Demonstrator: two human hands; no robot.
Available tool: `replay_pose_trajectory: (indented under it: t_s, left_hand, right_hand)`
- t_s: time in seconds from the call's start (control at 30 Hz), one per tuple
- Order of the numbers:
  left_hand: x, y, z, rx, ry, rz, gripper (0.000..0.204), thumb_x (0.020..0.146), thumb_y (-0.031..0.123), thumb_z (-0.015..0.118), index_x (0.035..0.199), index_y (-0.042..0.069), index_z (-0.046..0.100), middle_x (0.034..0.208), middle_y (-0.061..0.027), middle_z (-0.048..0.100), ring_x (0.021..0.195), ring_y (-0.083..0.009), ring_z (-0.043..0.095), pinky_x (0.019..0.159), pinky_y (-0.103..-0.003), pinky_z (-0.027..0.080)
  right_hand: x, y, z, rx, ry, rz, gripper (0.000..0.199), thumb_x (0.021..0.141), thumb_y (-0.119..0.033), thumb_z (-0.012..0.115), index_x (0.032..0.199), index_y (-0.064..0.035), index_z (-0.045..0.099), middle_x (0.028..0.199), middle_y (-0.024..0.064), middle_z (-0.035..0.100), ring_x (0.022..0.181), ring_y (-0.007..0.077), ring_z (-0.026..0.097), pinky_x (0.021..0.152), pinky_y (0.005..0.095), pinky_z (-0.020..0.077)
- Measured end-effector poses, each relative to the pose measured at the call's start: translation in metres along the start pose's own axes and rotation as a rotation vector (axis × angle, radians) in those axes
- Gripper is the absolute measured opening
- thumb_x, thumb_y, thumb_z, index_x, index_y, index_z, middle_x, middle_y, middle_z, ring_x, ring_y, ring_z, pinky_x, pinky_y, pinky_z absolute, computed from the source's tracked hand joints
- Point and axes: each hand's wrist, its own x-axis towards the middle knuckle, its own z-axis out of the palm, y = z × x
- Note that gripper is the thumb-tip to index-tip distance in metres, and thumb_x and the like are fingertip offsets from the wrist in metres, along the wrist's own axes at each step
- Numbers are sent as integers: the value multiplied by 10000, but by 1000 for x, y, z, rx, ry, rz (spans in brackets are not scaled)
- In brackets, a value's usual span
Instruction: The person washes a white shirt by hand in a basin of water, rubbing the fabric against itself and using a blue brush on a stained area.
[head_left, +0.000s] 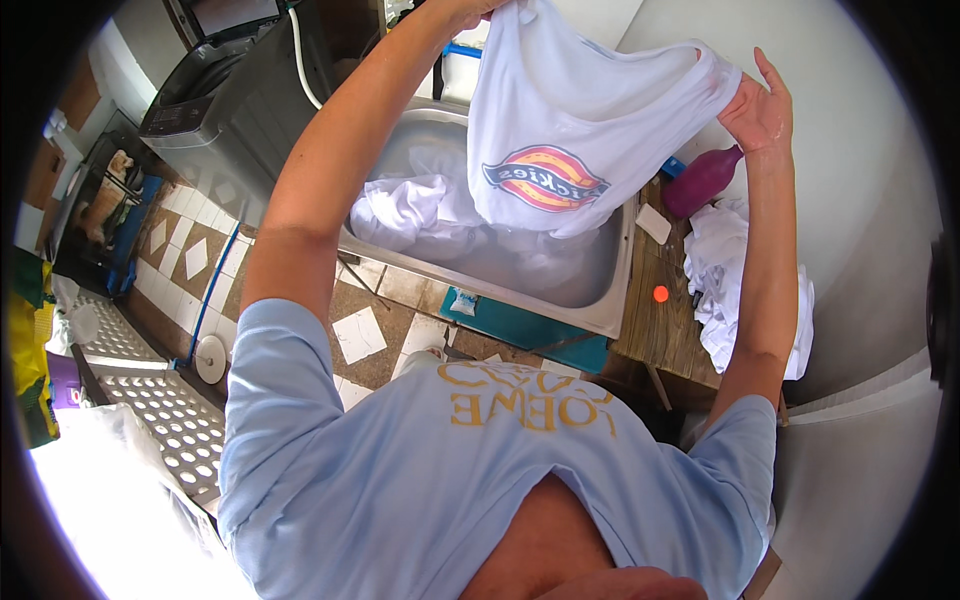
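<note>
Metal sink (622, 275) beneath logo-printed white shirt (575, 115)

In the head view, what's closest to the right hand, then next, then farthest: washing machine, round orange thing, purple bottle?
1. Purple bottle: just below the right hand, leftward.
2. Round orange thing: lower, on the wooden table.
3. Washing machine: far off, upper left.

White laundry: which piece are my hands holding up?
The shirt with the red-and-orange emblem, spread between your left hand and right hand. The others lie lower: white cloth in the metal basin, a white heap on the wooden table.
</note>
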Motion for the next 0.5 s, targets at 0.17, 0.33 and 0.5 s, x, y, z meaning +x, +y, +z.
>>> replay_pose_trajectory:
  t_s: [0.17,0.33,0.5]
  left_hand:
    - [22,-17,-11,-46,-62,65,141,764,65,665,902,41,683,673,-5,585,546,-82,481,481,-230,371]
    - [48,-19,-42,-83,-157,183,148,758,84,701,892,27,674,738,-36,620,648,-118,554,579,-254,446]
    - [72,-1,-59,61,-193,150,171,756,116,723,899,35,678,754,-41,629,673,-133,563,608,-275,457]
  right_hand:
    - [3,-5,-5,22,2,-12,700,938,-379,470,1256,232,351,1260,291,517,1181,348,519,1056,404,360]
    - [3,-28,-8,-51,-26,16,701,961,-373,420,1288,238,310,1331,298,462,1226,320,501,1074,357,359]
    - [3,-47,0,-103,-37,-2,714,957,-369,435,1303,236,283,1346,293,450,1232,313,498,1080,349,354]
